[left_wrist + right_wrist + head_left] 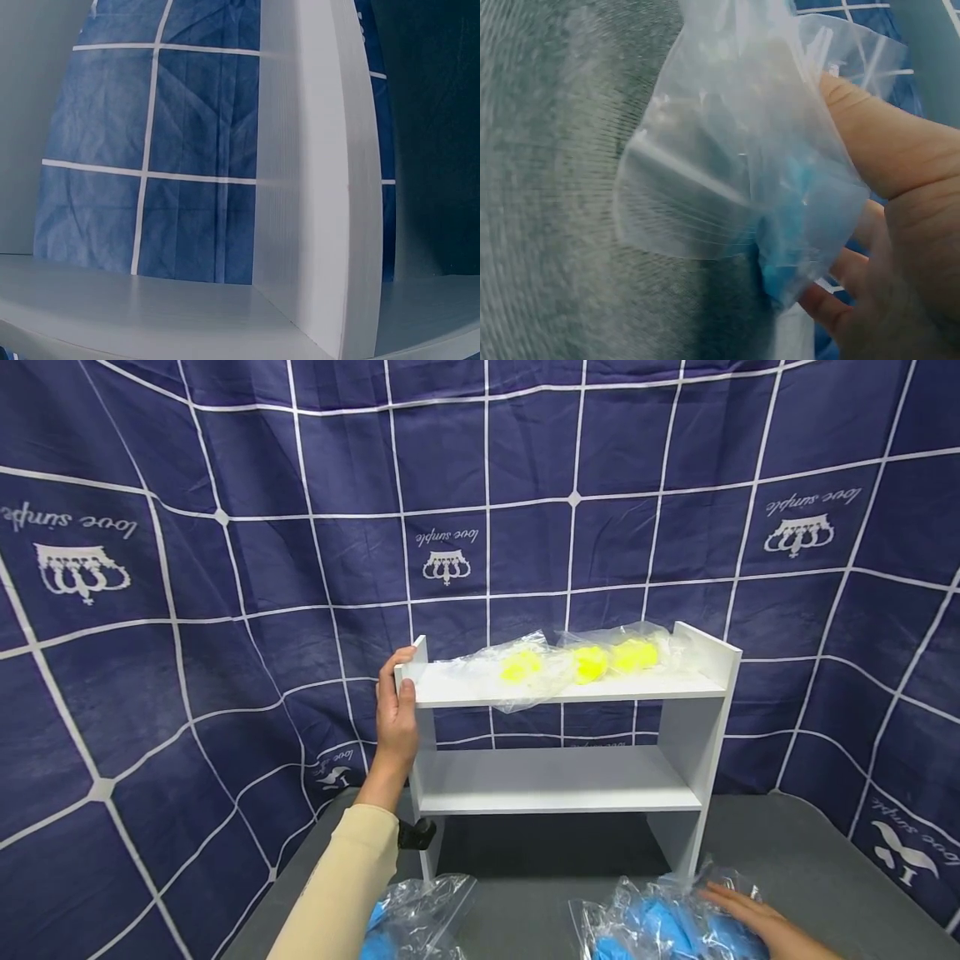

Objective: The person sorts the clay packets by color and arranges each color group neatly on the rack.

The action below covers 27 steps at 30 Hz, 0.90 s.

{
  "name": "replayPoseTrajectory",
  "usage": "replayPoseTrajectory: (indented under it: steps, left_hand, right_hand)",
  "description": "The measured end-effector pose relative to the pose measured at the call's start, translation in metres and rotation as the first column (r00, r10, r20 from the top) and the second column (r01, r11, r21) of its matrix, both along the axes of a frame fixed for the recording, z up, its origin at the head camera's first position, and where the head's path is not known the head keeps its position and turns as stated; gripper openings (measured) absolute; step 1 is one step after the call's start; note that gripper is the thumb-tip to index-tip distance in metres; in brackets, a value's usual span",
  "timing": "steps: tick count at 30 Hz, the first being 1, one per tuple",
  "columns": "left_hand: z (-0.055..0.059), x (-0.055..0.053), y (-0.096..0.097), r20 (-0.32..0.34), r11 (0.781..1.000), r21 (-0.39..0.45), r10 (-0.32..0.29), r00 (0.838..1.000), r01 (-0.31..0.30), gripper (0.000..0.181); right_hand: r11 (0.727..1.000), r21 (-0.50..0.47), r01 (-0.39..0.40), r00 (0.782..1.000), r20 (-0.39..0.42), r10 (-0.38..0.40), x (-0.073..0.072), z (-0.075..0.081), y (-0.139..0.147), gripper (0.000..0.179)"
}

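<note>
My left hand grips the upper left side panel of a white two-tier shelf, its thumb on the near edge and its fingers over the outer side. In the left wrist view, only the white boards show. At the lower right, my right hand reaches to a clear plastic bag with blue contents. Up close, the thumb and fingers stand apart around the side of that bag, touching the film. Several clear bags with yellow contents lie along the top board.
Another clear bag with blue contents lies in front of the shelf's left leg, beside my left forearm. The shelf stands on a dark grey surface. Navy cloth with white grid lines hangs behind and at both sides.
</note>
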<state>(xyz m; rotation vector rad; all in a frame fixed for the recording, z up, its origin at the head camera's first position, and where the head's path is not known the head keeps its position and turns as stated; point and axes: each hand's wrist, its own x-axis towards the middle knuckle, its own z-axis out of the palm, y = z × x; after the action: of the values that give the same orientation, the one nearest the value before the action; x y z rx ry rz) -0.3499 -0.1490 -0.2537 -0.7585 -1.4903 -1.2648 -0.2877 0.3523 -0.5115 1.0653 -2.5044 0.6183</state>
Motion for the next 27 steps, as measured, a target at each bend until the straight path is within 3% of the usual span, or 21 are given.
replayPoseTrajectory:
  steps: [3,9,12,16,18,21,23,27]
  left_hand:
    - [0.0,0.0,0.0,-0.002,1.0,0.005,-0.015,1.0,0.015,0.03]
    - [0.002,0.0,0.0,-0.008,1.0,0.002,-0.012,1.0,0.012,0.03]
    - [0.002,-0.001,0.0,-0.009,1.0,-0.001,0.003,1.0,-0.003,0.03]
    - [0.002,-0.002,-0.001,-0.01,1.0,-0.003,0.011,1.0,-0.011,0.029]
    - [-0.001,-0.008,-0.003,-0.02,1.0,-0.004,0.002,1.0,-0.002,0.029]
    - [-0.006,-0.02,-0.006,-0.026,1.0,-0.005,-0.002,1.0,0.002,0.03]
    - [-0.01,-0.028,-0.009,-0.026,1.0,-0.003,-0.005,1.0,0.005,0.031]
    - [-0.014,-0.032,-0.011,-0.015,1.0,0.001,-0.007,1.0,0.007,0.03]
  right_hand:
    - [1.0,0.013,0.008,0.999,-0.035,-0.007,-0.003,-0.007,0.002,0.084]
    - [0.999,0.026,0.036,0.995,0.091,-0.038,-0.002,-0.011,0.006,0.073]
    - [0.997,0.038,0.072,0.997,0.023,-0.073,-0.002,-0.011,0.007,0.073]
    - [0.996,0.054,0.078,0.997,0.011,-0.078,-0.003,-0.008,0.01,0.063]
    - [0.997,0.048,0.066,0.99,0.119,-0.071,-0.003,-0.005,0.012,0.058]
    - [0.997,0.058,0.058,0.976,0.209,-0.068,-0.003,-0.002,0.014,0.053]
    - [0.995,0.068,0.066,0.973,0.217,-0.079,-0.003,-0.001,0.015,0.05]
    - [0.996,0.076,0.044,0.984,0.171,-0.057,-0.004,-0.002,0.016,0.047]
